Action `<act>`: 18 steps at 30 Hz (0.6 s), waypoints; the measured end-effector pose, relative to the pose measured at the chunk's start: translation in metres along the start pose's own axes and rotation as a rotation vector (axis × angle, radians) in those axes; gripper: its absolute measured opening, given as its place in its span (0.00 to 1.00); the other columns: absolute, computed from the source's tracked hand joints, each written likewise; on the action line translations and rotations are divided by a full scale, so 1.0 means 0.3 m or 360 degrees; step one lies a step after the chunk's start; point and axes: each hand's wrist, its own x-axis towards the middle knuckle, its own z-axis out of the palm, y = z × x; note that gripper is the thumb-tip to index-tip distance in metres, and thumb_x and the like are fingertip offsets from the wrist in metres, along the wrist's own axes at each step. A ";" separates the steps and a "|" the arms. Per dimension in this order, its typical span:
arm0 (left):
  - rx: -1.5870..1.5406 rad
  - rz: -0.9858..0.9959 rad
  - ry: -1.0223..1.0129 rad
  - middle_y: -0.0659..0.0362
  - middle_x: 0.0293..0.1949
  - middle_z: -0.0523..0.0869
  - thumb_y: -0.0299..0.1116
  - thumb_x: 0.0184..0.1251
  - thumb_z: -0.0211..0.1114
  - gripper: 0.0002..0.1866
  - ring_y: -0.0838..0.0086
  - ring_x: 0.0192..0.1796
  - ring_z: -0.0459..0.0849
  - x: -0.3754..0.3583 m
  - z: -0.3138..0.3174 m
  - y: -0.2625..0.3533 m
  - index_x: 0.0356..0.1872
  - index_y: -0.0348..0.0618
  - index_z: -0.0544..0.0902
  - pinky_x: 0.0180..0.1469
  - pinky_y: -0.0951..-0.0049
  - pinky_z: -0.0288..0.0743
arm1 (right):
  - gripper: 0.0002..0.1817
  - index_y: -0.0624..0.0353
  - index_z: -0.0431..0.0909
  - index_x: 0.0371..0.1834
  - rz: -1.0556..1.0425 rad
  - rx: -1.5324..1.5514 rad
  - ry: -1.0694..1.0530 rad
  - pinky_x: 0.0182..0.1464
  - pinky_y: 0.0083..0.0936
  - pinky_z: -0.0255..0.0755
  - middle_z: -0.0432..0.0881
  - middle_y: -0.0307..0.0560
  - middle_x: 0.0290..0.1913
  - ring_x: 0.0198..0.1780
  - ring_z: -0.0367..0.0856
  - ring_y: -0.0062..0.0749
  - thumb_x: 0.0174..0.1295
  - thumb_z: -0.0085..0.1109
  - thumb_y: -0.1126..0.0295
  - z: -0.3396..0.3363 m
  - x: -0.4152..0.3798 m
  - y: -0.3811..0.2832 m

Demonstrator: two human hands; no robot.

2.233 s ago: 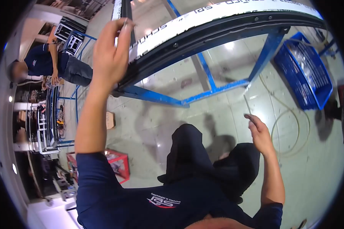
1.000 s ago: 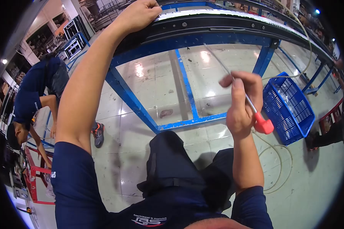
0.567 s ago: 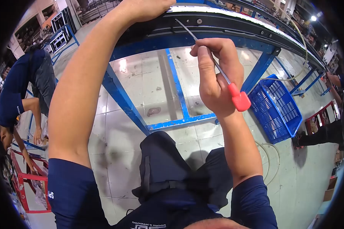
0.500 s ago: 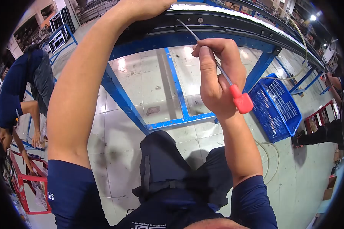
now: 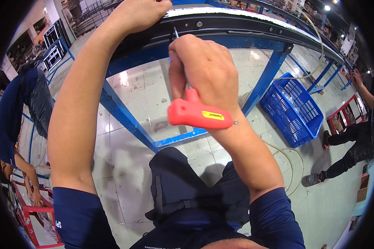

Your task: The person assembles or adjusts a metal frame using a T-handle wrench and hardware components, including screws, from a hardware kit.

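My right hand point(image 5: 210, 68) is closed round the shaft of a T-handle hex key point(image 5: 199, 114) with a red grip and a yellow label. Its thin metal tip meets the side face of a long black metal profile point(image 5: 237, 29), left of a round screw head and a small hole. At the top edge of the view, my left hand point(image 5: 139, 14) lies on the profile's upper side beside a white strip point(image 5: 220, 12). Its fingers are curled and partly cut off by the frame, so I cannot tell what they hold.
A blue steel workbench point(image 5: 266, 79) carries the profile. On the floor to the right stand a blue plastic crate point(image 5: 293, 112) and a looped pale hose point(image 5: 299, 166). One person point(image 5: 20, 112) bends over a red rack point(image 5: 33, 209) at left; another person point(image 5: 353, 145) stands at right.
My right hand has moved left and turned over, bringing the hex key's tip to the profile and its red grip broadside to view. The view has shifted slightly; my left hand stays on the profile.
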 end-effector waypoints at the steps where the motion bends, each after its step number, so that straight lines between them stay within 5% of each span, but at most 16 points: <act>1: 0.0002 0.0012 0.0006 0.38 0.42 0.87 0.40 0.63 0.58 0.19 0.48 0.48 0.87 -0.001 0.002 -0.001 0.41 0.34 0.87 0.53 0.58 0.79 | 0.11 0.57 0.75 0.34 0.0038 -0.0054 -0.0002 0.42 0.32 0.72 0.77 0.46 0.29 0.31 0.79 0.42 0.49 0.62 0.83 0.000 0.004 -0.013; 3: 0.0089 0.0219 0.0076 0.43 0.36 0.88 0.37 0.68 0.56 0.16 0.55 0.39 0.87 -0.004 0.012 -0.019 0.41 0.32 0.85 0.45 0.63 0.80 | 0.12 0.56 0.74 0.34 0.0060 -0.0107 -0.0007 0.43 0.33 0.72 0.76 0.45 0.28 0.31 0.78 0.41 0.47 0.63 0.82 0.004 0.006 -0.022; 4: -0.0065 0.0148 -0.0065 0.52 0.28 0.82 0.41 0.70 0.57 0.17 0.70 0.32 0.79 0.019 0.023 -0.053 0.41 0.35 0.81 0.41 0.68 0.74 | 0.12 0.56 0.74 0.34 0.0074 -0.0102 0.0002 0.43 0.33 0.72 0.76 0.45 0.28 0.32 0.79 0.41 0.48 0.63 0.82 0.005 0.006 -0.022; 9: 0.0014 0.0196 0.0033 0.51 0.29 0.83 0.40 0.69 0.56 0.17 0.69 0.31 0.80 0.032 0.050 -0.098 0.42 0.33 0.81 0.41 0.69 0.75 | 0.09 0.58 0.76 0.38 0.0238 0.0155 0.0005 0.40 0.34 0.72 0.78 0.49 0.30 0.32 0.78 0.46 0.55 0.62 0.81 -0.043 0.001 -0.024; 11: 0.0012 0.0107 -0.0024 0.43 0.41 0.88 0.41 0.67 0.56 0.19 0.55 0.44 0.87 0.029 0.045 -0.090 0.43 0.35 0.85 0.53 0.62 0.79 | 0.07 0.59 0.78 0.41 0.0266 0.0175 -0.0033 0.42 0.30 0.74 0.81 0.49 0.32 0.35 0.82 0.41 0.62 0.60 0.80 -0.084 -0.022 -0.028; 14: 0.0057 0.0088 -0.0006 0.44 0.40 0.89 0.41 0.67 0.55 0.19 0.54 0.43 0.88 0.030 0.049 -0.088 0.43 0.36 0.86 0.54 0.61 0.79 | 0.04 0.63 0.78 0.45 0.0722 0.0374 0.0104 0.51 0.22 0.75 0.85 0.47 0.37 0.44 0.84 0.26 0.72 0.54 0.77 -0.123 -0.076 -0.007; 18: 0.0094 0.0070 -0.0074 0.43 0.42 0.88 0.42 0.67 0.55 0.19 0.53 0.45 0.87 0.023 0.031 -0.073 0.44 0.36 0.86 0.55 0.61 0.79 | 0.06 0.63 0.78 0.44 0.0847 0.0670 0.0390 0.47 0.32 0.78 0.85 0.53 0.35 0.39 0.87 0.42 0.71 0.55 0.72 -0.107 -0.100 0.050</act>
